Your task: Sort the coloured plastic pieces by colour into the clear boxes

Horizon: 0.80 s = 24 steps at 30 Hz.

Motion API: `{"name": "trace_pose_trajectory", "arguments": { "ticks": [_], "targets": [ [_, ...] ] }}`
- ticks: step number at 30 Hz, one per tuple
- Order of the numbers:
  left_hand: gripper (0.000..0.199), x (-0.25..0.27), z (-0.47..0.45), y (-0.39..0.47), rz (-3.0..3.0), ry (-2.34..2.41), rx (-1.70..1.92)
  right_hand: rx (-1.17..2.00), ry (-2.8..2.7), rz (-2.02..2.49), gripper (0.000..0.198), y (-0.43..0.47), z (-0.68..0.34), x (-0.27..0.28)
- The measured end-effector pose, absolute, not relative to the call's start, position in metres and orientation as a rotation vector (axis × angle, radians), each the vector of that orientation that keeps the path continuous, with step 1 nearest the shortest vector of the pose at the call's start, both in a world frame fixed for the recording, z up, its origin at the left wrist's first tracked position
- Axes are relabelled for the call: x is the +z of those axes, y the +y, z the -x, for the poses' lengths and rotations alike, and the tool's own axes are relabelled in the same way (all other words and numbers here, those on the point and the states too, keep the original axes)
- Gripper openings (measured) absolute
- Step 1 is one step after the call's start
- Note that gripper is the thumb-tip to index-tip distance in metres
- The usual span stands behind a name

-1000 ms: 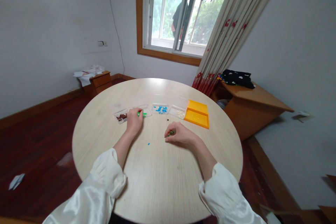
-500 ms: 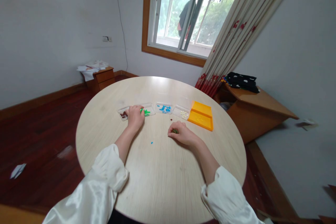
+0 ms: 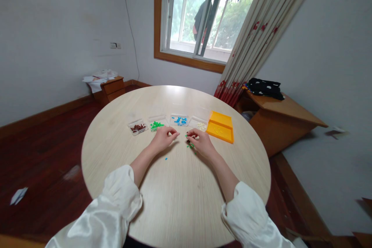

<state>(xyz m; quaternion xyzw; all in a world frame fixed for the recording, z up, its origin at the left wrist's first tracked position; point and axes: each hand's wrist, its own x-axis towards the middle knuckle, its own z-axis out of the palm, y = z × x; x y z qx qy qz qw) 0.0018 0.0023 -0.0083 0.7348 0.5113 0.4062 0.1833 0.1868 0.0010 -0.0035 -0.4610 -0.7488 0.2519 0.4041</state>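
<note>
My right hand (image 3: 202, 143) is above the table right of the middle, thumb and forefinger pinched on a small green piece (image 3: 186, 135), like a tiny building brick. Just beneath that palm, several loose green pieces (image 3: 190, 146) lie with something dark among them, partly hidden by the fingers. My left hand (image 3: 163, 138) hovers to the left, its fingertips pressed together; anything between them is too small to make out. Behind it stands a clear tray of green pieces (image 3: 157, 125). A single blue piece (image 3: 166, 159) lies on the tabletop nearer me.
Along the round table (image 3: 177, 201) stand more clear trays: brown pieces (image 3: 137, 128) at left, blue pieces (image 3: 180, 120) in the middle, cream pieces (image 3: 200, 126) to the right. An open yellow case (image 3: 221, 135) is beside them. Beyond the window (image 3: 188, 15) a dark figure shows.
My left hand has moved from the green tray toward the right hand, uncovering the brown and green trays. My right hand has lifted slightly, showing green pieces under it and one in its fingertips.
</note>
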Motion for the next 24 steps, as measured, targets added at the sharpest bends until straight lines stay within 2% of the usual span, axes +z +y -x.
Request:
{"name": "trace_pose_trajectory", "arguments": {
  "ticks": [7,17,24],
  "targets": [
    [0.011,-0.011,-0.014,-0.005,-2.086,1.264,1.141,0.659,-1.927,1.079,0.006,-0.001,-0.182,-0.004],
    [0.009,-0.015,-0.014,-0.003,-2.086,1.283,1.155,0.730,-1.934,1.075,0.006,-0.002,-0.180,-0.002],
    [0.013,-0.012,0.012,0.009,-1.981,1.662,1.347,0.626,-2.174,1.237,0.013,0.001,-0.195,0.000]
  ]
}}
